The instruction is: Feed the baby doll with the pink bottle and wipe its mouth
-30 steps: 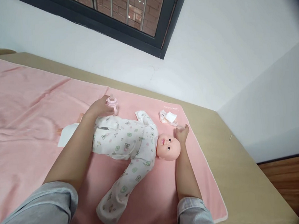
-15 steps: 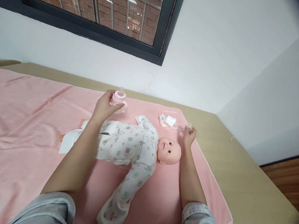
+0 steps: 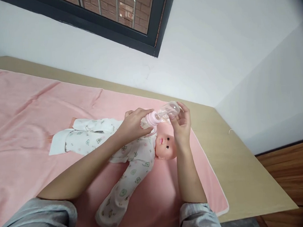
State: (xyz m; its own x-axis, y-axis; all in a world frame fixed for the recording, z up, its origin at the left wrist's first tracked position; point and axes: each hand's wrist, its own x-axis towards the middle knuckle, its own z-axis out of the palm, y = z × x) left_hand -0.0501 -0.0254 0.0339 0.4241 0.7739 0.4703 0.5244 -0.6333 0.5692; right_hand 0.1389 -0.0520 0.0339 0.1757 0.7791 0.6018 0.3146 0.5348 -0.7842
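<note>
A baby bottle (image 3: pixel 152 119) with a pink collar lies tilted in my left hand (image 3: pixel 135 125), whose fingers and thumb wrap its body. My right hand (image 3: pixel 182 120) grips a clear bottle cap (image 3: pixel 171 109) between thumb and fingers. The cap's open end is at the bottle's teat, and I cannot tell whether it is seated on the collar. Below both hands a baby doll (image 3: pixel 137 152) in white printed clothes lies on its back, its head to the right, partly hidden by my left arm and right hand.
The doll rests on a pink blanket (image 3: pixel 156 198) spread over a wooden table (image 3: pixel 237 176). A white wall (image 3: pixel 194 52) with a dark-framed, barred window (image 3: pixel 124 12) rises behind. Brown wood panelling (image 3: pixel 293 173) stands at the right.
My left hand has brought the bottle rightward and tipped it over. My right hand has come up and left with the cap, so the two now meet above the doll.
</note>
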